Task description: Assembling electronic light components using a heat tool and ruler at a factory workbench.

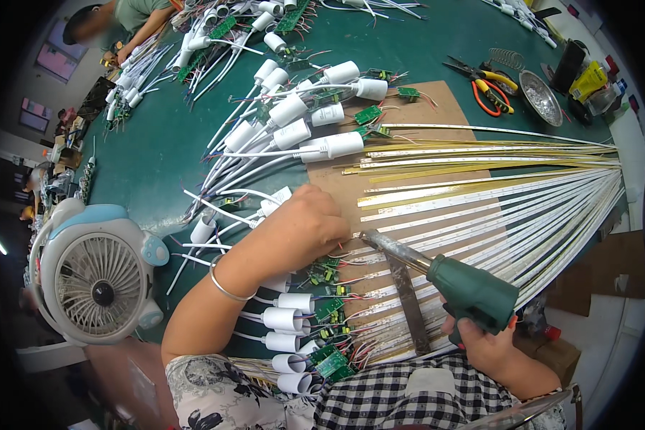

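Note:
My right hand (484, 347) is wrapped round the grip of a green soldering gun (473, 290). The gun's tip points left and meets the end of a narrow white LED strip. Right beside that tip is my left hand (314, 221), closed in a pinch; a thin wire shows at its fingertips, partly hidden by the fingers. Many LED strips (437, 204), white and yellow-edged, fan out to the right. Under the gun a dark flat metal bar (408, 304) lies across several of them. Near my left forearm are white lamp sockets (294, 302) wired to small green circuit boards (330, 309).
Brown cardboard (423, 115) lies under the strips on the green table (150, 136). More sockets (335, 145) are heaped beyond my left hand. A fan (97, 287) stands left. Far right are pliers (491, 89) and a metal dish (541, 97). Another person (132, 18) sits far left.

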Available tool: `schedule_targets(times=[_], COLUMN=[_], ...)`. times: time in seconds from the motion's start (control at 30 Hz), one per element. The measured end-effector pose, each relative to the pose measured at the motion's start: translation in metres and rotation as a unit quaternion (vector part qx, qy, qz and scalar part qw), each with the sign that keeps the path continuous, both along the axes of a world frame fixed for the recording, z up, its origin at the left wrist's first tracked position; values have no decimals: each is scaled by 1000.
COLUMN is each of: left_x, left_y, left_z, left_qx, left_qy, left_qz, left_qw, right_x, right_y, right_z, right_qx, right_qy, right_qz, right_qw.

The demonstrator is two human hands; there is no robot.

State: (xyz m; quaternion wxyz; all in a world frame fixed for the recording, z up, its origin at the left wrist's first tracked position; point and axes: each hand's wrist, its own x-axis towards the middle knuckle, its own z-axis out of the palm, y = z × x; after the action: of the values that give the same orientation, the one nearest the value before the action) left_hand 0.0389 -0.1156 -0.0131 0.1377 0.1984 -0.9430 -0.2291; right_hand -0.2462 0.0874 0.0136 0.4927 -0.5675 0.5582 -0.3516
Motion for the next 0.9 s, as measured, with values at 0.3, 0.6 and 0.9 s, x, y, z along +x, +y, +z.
schedule_targets(times=[0.3, 0.6, 0.9], left_x=[0, 0, -3], left_y=[1, 2, 3], left_z=[-1, -1, 0], left_qx=[10, 18, 11], left_qy=[3, -2, 3], left_qz=[10, 15, 20], left_qw=[1000, 1000, 1000], right_x=[12, 15, 16], right_y=[5, -3, -9], right_z=[-9, -2, -1], right_qx=[38, 43, 48], right_qy=[-42, -41, -54], right_qz=[-112, -102, -85], right_qw=[992, 993, 994])
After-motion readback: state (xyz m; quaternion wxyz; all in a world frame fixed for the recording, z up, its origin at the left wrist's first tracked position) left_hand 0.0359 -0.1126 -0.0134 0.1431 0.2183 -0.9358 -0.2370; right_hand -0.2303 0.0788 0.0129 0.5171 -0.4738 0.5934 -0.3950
